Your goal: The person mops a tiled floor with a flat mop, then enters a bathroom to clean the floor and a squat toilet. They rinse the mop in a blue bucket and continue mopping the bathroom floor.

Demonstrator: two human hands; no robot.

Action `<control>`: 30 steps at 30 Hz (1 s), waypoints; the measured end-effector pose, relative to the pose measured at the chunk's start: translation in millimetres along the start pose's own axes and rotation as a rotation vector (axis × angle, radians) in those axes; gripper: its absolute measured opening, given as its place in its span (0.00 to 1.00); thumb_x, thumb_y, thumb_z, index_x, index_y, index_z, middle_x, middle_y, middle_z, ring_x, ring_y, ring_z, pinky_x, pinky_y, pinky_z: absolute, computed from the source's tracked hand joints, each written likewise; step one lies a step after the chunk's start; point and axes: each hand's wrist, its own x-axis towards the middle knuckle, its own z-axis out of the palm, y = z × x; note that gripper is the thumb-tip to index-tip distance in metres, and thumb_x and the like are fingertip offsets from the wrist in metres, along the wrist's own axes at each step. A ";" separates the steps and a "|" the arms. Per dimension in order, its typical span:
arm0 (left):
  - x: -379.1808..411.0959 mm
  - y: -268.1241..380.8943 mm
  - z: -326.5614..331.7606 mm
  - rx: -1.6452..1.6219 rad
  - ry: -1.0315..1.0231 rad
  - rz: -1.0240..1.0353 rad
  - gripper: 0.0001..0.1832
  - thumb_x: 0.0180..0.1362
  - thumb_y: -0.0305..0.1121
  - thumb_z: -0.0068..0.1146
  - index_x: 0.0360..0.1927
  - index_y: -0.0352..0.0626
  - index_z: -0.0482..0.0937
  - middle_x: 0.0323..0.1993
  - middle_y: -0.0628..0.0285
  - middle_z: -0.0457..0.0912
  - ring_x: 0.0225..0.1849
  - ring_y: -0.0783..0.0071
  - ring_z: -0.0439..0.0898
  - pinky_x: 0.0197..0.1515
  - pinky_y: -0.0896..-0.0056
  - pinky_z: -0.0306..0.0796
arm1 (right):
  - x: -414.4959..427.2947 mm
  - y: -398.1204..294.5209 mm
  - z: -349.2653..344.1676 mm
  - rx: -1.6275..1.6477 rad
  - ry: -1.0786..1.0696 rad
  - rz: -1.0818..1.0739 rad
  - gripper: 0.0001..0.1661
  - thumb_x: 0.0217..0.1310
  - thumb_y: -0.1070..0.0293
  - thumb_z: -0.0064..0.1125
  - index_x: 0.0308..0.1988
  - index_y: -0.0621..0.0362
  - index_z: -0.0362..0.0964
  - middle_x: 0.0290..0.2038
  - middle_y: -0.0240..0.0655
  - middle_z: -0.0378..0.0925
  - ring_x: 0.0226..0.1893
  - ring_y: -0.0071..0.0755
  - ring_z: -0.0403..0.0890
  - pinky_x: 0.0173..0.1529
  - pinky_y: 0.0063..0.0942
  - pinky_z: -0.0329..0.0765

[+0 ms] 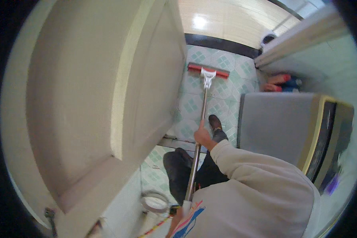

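Note:
My right hand [203, 136] is closed around the metal pole [204, 104] of a mop with a red and grey head, about midway along it. The mop head [208, 70] lies across the green-patterned floor tiles [190, 105], ahead of my feet, joined to the pole by a white bracket [208, 77]. At the pole's near end, by a white grip [186, 205], part of my left hand [178, 215] shows beside my light shirt. Its fingers are mostly hidden by the shirt, so its hold cannot be made out.
A cream door [148, 74] stands along the left. On the right is a grey appliance cabinet [273, 122], with red and blue items [279, 83] behind it. A dark threshold [220, 44] crosses ahead, and a raised sill [181, 144] runs beneath me. A round pale container [155, 201] sits at lower left.

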 end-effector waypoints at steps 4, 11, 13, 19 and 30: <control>-36.9 -80.6 -36.2 0.051 -0.025 -0.058 0.23 0.52 0.41 0.51 0.47 0.40 0.61 0.33 0.41 0.75 0.35 0.47 0.75 0.36 0.55 0.68 | -85.4 -6.8 63.9 0.065 -0.099 0.064 0.50 0.48 0.68 0.47 0.59 0.68 0.21 0.27 0.56 0.73 0.26 0.56 0.75 0.31 0.45 0.71; -92.9 -142.9 -90.8 0.144 -0.049 -0.141 0.22 0.51 0.39 0.53 0.46 0.39 0.64 0.33 0.44 0.75 0.35 0.50 0.76 0.36 0.58 0.69 | -214.3 -36.4 124.6 0.223 -0.227 0.240 0.49 0.50 0.69 0.47 0.60 0.69 0.21 0.26 0.56 0.74 0.25 0.52 0.76 0.32 0.45 0.71; -104.9 -145.3 -102.4 0.172 -0.063 -0.153 0.21 0.51 0.38 0.53 0.46 0.39 0.64 0.33 0.44 0.75 0.35 0.51 0.76 0.36 0.59 0.69 | -221.9 -23.6 156.1 0.175 -0.172 0.306 0.48 0.50 0.69 0.47 0.60 0.65 0.22 0.26 0.56 0.74 0.25 0.53 0.76 0.32 0.45 0.71; -134.0 -136.5 -94.7 0.191 -0.086 -0.094 0.20 0.50 0.36 0.54 0.45 0.38 0.67 0.33 0.46 0.76 0.35 0.55 0.76 0.36 0.61 0.69 | -230.5 -19.0 133.2 0.326 -0.001 0.251 0.46 0.48 0.69 0.46 0.62 0.57 0.29 0.28 0.55 0.74 0.28 0.58 0.75 0.33 0.44 0.71; -37.9 -7.3 -18.9 0.024 0.062 0.456 0.24 0.52 0.25 0.50 0.54 0.36 0.60 0.41 0.53 0.74 0.33 0.74 0.76 0.36 0.73 0.72 | 7.5 46.2 -101.0 0.094 0.313 0.068 0.37 0.49 0.67 0.42 0.59 0.62 0.42 0.34 0.57 0.73 0.38 0.56 0.74 0.43 0.43 0.69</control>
